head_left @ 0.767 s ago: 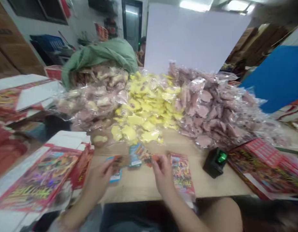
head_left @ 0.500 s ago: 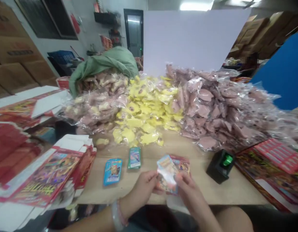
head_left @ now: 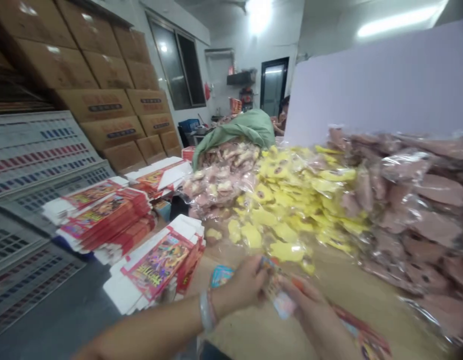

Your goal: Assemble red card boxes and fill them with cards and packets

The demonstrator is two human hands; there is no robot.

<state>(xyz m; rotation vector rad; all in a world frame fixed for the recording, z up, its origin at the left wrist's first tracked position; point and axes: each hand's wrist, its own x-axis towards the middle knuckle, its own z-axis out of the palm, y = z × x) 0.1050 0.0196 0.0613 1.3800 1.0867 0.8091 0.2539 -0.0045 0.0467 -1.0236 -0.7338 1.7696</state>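
My left hand [head_left: 247, 284], with a pale bangle on its wrist, pinches one edge of some printed cards [head_left: 279, 296] over the table. Closed on the other edge of the same cards is my right hand [head_left: 310, 301]; motion blur hides the print and how many there are. Just left of my left hand, a blue card pack [head_left: 221, 275] lies partly covered by that hand. Beneath my right forearm, red printed packs [head_left: 361, 327] rest on the tabletop [head_left: 261, 336], partly hidden.
Bagged yellow pieces [head_left: 284, 215] and bagged pink pieces [head_left: 422, 225] are heaped behind my hands. A green sack [head_left: 239, 131] spills more bags. At left stand flattened red-and-white boxes [head_left: 160, 265], plastic crates [head_left: 32, 155] and stacked cartons [head_left: 107, 105]. Another person [head_left: 283, 117] is far back.
The view has swung left and tipped up, bringing the cartons and crates in. Both hands have kept hold of the cards, now turned at a different angle. The black holder has left view.
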